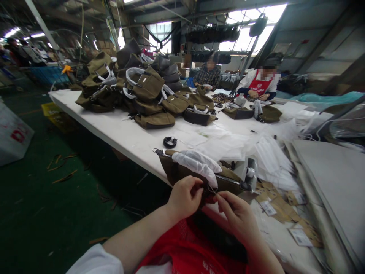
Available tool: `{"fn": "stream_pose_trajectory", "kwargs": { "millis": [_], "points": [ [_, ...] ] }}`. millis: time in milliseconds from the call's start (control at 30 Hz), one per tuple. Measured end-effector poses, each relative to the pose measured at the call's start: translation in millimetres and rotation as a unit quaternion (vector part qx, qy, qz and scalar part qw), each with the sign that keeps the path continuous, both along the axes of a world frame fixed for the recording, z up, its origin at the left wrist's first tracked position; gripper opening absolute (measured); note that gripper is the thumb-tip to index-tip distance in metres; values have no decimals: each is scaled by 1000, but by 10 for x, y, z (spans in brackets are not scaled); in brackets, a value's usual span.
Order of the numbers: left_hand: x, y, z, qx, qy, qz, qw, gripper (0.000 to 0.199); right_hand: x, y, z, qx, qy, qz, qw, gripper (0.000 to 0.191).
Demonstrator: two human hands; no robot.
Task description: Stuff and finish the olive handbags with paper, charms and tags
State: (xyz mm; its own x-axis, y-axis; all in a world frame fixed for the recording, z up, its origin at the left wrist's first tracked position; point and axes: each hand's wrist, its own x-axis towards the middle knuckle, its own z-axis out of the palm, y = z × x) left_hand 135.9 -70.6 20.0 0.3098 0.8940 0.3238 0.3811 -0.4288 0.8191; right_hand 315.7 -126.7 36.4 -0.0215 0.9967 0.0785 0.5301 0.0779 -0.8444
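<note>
There is one bare left hand, one bare right hand, one olive-brown fabric handbag by them, at least eight more such bags, two people opposite, one yellow plastic crate.

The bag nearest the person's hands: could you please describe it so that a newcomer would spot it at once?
Find the white table, with a heap of bags farther back. Closest to the camera, by the left hand and right hand, is an olive bag with wrapped white handles. Unlike the heaped bags, it sits apart, a black ring just beyond it.
</note>
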Motion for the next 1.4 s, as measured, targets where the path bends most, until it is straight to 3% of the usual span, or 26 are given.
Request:
{"fn": "stream_pose_trajectory", "kwargs": {
  "millis": [167,400,533,667,833,1133,1400],
  "points": [
    [141,-37,-18,13,80,0,997,15,-32,-18,7,-8,-20,1,1000,36],
    [90,-3,16,-98,1,-53,994,12,28,-48,-22,-26,-19,3,999,36],
    [55,29,-12,-198,-73,-109,971,20,44,-52,-59,-40,-8,7,999,36],
    [32,78,-51,-264,-155,-128,943,29,43,-56,-72,-22,-23,4,999,37],
    [20,113,-87,-316,-189,-139,919,35,46,-54,-80,-28,-31,7,999,36],
    [37,94,-70,-321,-207,-143,913,36,-25,-45,-137,-15,-66,-5,998,32],
    [23,43,-11,-252,-139,-133,948,32,-138,-70,-79,36,-107,-15,994,31]
  ]
}}
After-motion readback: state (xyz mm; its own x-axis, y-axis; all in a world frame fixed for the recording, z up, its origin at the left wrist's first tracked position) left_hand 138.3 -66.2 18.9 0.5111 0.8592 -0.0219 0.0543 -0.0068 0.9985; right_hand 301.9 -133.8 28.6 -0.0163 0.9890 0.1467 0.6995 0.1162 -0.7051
